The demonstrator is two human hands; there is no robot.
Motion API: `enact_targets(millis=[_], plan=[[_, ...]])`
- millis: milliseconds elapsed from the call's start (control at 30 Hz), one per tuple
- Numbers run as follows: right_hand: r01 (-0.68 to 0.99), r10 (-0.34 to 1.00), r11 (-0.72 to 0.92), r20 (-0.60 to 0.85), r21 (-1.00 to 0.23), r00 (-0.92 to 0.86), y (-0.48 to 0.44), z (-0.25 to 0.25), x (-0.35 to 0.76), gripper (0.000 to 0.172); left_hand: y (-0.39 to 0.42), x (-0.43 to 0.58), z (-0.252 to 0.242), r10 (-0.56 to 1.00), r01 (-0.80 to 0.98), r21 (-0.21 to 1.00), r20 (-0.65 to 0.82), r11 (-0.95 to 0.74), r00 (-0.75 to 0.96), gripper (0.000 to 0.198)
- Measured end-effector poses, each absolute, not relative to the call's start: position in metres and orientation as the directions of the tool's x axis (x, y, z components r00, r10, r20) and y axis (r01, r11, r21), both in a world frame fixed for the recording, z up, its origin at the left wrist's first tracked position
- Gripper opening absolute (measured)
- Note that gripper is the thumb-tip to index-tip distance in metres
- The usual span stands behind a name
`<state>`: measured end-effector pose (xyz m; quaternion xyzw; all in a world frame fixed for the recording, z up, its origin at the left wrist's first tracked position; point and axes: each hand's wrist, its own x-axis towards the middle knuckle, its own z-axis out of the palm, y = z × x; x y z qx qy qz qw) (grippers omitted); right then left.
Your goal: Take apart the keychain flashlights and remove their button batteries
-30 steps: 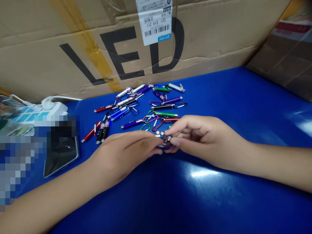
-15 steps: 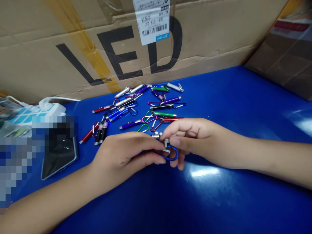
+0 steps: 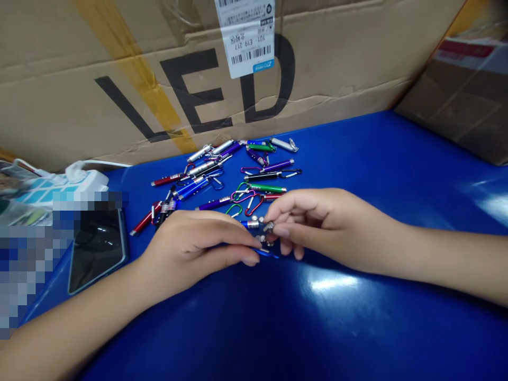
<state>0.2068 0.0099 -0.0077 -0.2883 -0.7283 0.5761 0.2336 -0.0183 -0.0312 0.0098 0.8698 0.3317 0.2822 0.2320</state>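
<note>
Near the middle of the blue table, my left hand (image 3: 210, 241) pinches a blue carabiner clip (image 3: 266, 253) between thumb and forefinger, its loop seen nearly edge-on. Just beyond the fingertips shows the silver-ended tip of a blue pen light (image 3: 250, 224); whether those fingers hold it is hidden. My right hand (image 3: 313, 222) is closed, thumb and forefinger on a small silvery metal piece (image 3: 270, 226). Several small round silver pieces, like button cells (image 3: 260, 238), show between the two hands. Whether they rest on the table or in the fingers is unclear.
Behind my hands lie several coloured pen lights (image 3: 204, 168) with carabiner clips. A dark phone (image 3: 97, 251) and a white power strip (image 3: 85, 185) are at the left. A large cardboard box (image 3: 329, 63) stands along the back, another box (image 3: 460, 106) at the right.
My left hand has drawn slightly left, away from the right. The blue clip has turned from a visible loop to nearly edge-on, and round silver pieces now show between the hands.
</note>
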Motion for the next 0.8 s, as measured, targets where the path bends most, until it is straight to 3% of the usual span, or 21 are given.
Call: enact_targets(millis=[100,200,333,533,800], plan=[[0.27,0.604,0.612,0.218,-0.743,-0.767,0.019,-0.006,0.214,0.008,-0.028,-0.024,0.009,0.639,0.453,0.5,0.305,-0.738,0.706,0.009],[0.313,0.461,0.816,0.22,-0.487,-0.859,0.025,-0.005,0.221,0.011,-0.025,-0.025,0.006,0.544,0.417,0.439,0.215,-0.796,0.811,0.005],[0.411,0.479,0.84,0.128,-0.355,-0.868,0.025,-0.006,0.224,0.013,-0.026,-0.021,0.004,0.502,0.441,0.376,0.078,-0.815,0.861,0.011],[0.451,0.5,0.834,0.09,-0.317,-0.861,0.023,-0.005,0.223,0.01,-0.027,-0.022,0.002,0.576,0.533,0.322,0.047,-0.782,0.816,0.011],[0.432,0.484,0.855,0.143,-0.286,-0.863,0.025,-0.006,0.223,0.007,-0.029,-0.021,0.004,0.635,0.587,0.365,0.016,-0.723,0.772,0.009]])
